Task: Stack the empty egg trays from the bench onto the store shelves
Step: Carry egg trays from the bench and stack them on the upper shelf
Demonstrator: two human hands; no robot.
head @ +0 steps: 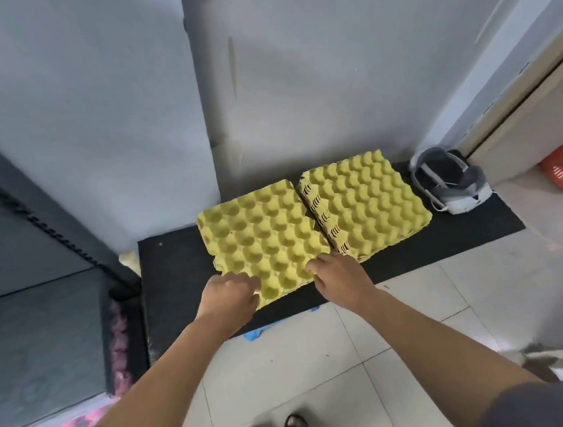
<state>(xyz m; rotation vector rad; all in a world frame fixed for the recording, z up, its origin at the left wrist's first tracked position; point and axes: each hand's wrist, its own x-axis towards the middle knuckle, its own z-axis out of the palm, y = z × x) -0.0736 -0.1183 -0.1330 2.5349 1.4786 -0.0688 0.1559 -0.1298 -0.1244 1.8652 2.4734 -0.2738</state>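
Yellow egg tray (262, 239) is lying cups-up on the black bench (447, 231), stretching toward twelve o'clock from my grip; I'm clasping its near edge, left hand (227, 292) at seven, right hand (339, 271) at five.

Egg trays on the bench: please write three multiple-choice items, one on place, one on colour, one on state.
1. Where is the grey-white headset?
A) on the bench, right of the egg trays
B) on the floor
C) on a shelf

2. What colour are the egg trays?
A) red
B) yellow
C) white

3. What do the left hand and right hand do?
A) hang free
B) hold a basket
C) grip the left tray at its near edge

Key: 1 A, it lies at the bench's right end; 2 B, both are yellow; 3 C, both curl round that edge.
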